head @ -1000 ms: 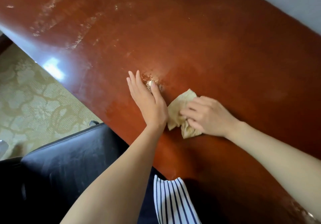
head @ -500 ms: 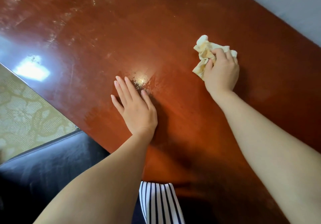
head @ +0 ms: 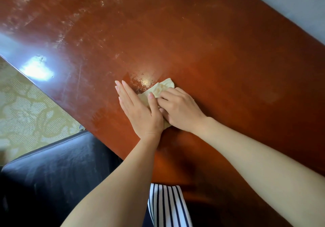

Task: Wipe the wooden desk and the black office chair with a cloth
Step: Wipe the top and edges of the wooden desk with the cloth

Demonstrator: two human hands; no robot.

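Since half a second ago, right grip (head: 179, 110) is coming back from the far side of the surface (head: 219, 50), dragging the cloth (head: 162, 87) in against left grip (head: 139, 111). Right fingers are curling over the bunched cloth and pressing it down. Left grip is lying flat, fingers straight, holding nothing, thumb resting on the cloth edge. Cloth is sitting just beside the gritty patch (head: 145, 82), near the front edge. Step looks like surface wiping, working that patch. Dull smears are showing far left, so the surface is looking only partly done. Chair (head: 52, 165) is sitting below the edge, apparently not yet wiped. Next move is probably calling for pushing the cloth forward across the grit with firm pressure, left grip staying clear of the path.
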